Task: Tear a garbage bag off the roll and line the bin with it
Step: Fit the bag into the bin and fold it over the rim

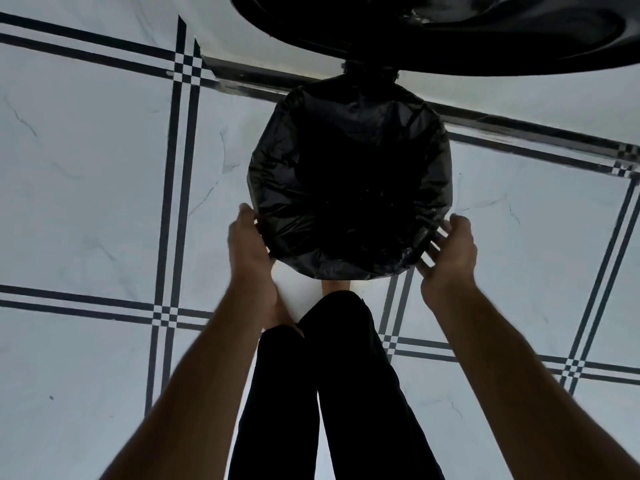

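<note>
Black garbage bag (349,174) stretched over the round bin's mouth, on the tiled floor (86,202).
Left hand (251,244) presses flat against the near-left rim; right hand (446,251), fingers spread, cups the near-right. Good practice would be tucking the film evenly downward. A dark lid (450,32) overhangs behind; the person's legs (339,393) crowd the near side.

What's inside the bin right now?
A black garbage bag lines the bin, folded over its rim. The middle is too dark to show the bottom or any contents. Both hands sit at the rim: left, right.
</note>
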Available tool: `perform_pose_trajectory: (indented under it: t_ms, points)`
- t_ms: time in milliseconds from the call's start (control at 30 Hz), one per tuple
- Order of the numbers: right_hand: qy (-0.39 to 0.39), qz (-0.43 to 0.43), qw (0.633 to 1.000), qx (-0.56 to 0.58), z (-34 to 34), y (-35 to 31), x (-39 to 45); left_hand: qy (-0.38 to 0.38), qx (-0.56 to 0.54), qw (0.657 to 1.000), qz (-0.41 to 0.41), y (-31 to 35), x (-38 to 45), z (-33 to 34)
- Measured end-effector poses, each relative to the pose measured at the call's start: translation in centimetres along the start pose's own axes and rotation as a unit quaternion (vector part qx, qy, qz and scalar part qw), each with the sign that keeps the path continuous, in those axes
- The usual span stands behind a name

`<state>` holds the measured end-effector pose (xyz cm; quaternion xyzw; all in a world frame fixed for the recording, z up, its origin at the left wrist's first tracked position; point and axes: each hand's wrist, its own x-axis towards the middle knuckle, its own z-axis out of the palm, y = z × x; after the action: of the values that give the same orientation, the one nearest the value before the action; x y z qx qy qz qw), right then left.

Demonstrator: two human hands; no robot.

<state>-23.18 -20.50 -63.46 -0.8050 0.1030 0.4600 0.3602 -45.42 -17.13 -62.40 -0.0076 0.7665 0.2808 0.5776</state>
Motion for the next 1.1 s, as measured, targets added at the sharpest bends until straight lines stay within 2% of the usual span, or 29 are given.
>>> perform_pose_trajectory:
  t_ms: [100, 367, 600, 800, 967, 1100]
  points:
    - [-0.091, 0.053, 0.993, 0.046, -1.0, 0.6, -0.4, -0.039, -0.023, 0.999, -0.03, -1.0, -0.4, -0.2]
    - [-0.139, 0.099, 0.981, 0.094, -2.0, -0.1, 0.9, -0.064, -0.031, 0.996, -0.05, -1.8, 0.3, -1.5]
    - [-0.136, 0.113, 0.97, 0.169, -2.1, 0.4, 1.6, -0.08, -0.131, 0.982, -0.11, -3.0, 1.0, -2.3]
    - [-0.081, 0.102, 0.984, 0.122, -2.3, 0.4, 1.2, -0.096, -0.187, 0.968, -0.139, -3.8, 1.3, -3.1]
    - [-0.024, 0.136, 0.987, 0.081, -2.9, 2.0, -0.2, -0.117, -0.152, 0.971, -0.146, -3.2, 1.2, -2.9]
    - [-0.107, 0.19, 0.971, 0.1, -2.5, 3.7, -2.1, -0.132, -0.133, 0.971, -0.152, -2.7, 1.0, -2.9]
